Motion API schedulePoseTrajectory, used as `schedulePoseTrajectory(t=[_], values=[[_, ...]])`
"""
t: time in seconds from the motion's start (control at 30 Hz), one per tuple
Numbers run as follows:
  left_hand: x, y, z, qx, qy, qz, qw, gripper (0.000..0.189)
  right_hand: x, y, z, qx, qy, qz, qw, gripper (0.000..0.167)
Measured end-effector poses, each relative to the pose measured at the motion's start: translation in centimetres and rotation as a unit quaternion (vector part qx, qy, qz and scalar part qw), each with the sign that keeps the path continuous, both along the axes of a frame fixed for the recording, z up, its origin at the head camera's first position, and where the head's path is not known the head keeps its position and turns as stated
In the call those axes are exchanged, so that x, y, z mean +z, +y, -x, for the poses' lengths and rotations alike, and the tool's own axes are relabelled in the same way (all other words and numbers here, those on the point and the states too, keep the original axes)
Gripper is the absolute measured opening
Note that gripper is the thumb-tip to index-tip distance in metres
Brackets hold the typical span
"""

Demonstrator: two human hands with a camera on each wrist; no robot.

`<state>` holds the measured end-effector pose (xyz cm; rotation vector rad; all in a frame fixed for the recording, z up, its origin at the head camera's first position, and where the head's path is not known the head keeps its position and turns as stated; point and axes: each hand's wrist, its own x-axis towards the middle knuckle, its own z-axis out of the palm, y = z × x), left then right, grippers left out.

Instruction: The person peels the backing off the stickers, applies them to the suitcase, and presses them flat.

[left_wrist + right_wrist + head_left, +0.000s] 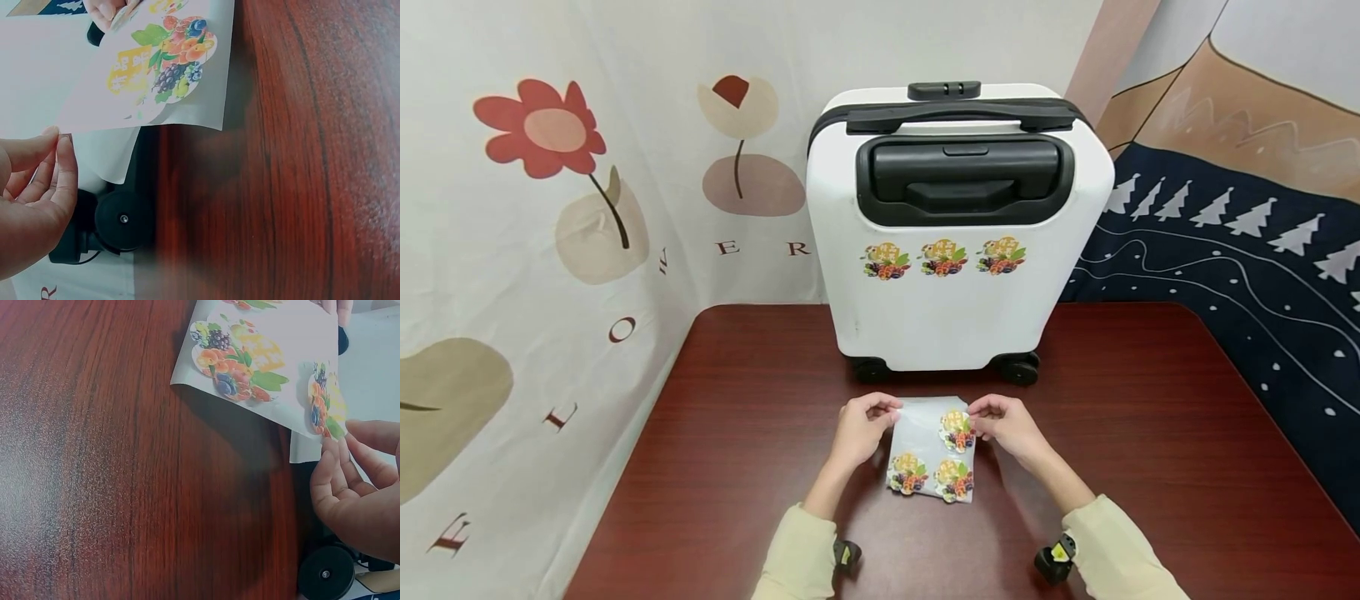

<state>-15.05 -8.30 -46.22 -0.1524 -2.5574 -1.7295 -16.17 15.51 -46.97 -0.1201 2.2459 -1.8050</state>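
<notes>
Held over the table is a white backing sheet (917, 437) with three fruit stickers on it, two along the near edge and one at the upper right. My left hand (859, 427) pinches the sheet's far left edge between thumb and fingers; the left wrist view shows the left hand (37, 187) at that corner. At the opposite side my right hand (1011, 427) pinches the edge of the upper right fruit sticker (957, 430). In the right wrist view this sticker (325, 403) looks tilted and reaches past the sheet's edge, into the fingertips of the right hand (359, 481).
A white suitcase (932, 308) stands upright behind the sheet on the dark red table (737, 433). Three matching fruit stickers (944, 258) sit in a row below its black handle recess. Printed cloths hang behind and on both sides.
</notes>
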Motion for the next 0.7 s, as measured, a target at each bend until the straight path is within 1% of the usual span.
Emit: schedulePoseTrajectory(t=[0.17, 0.27, 0.43, 0.57, 0.7], values=[[-0.2, 0.0, 0.0, -0.004, 0.001, -0.004, 1.0, 0.007, 0.6, -0.2, -0.1, -0.004, -0.007, 0.002, 1.0, 0.013], [-0.2, 0.0, 0.0, -0.006, 0.001, -0.01, 0.9999, 0.007, 1.5, -0.5, -0.6, -0.004, -0.001, -0.001, 1.0, 0.012], [-0.2, 0.1, 0.1, -0.004, -0.005, -0.006, 1.0, 0.007, 3.0, -0.9, -1.2, -0.002, 0.008, -0.013, 0.9999, 0.01], [-0.4, 0.0, 0.1, -0.006, -0.001, -0.004, 1.0, 0.007, 3.5, -0.9, -1.4, 0.0, 0.009, -0.013, 0.9999, 0.01], [-0.5, 0.0, 0.1, -0.008, 0.0, -0.004, 1.0, 0.006, 3.4, -0.9, -1.4, 0.003, 0.011, -0.011, 0.9999, 0.009]])
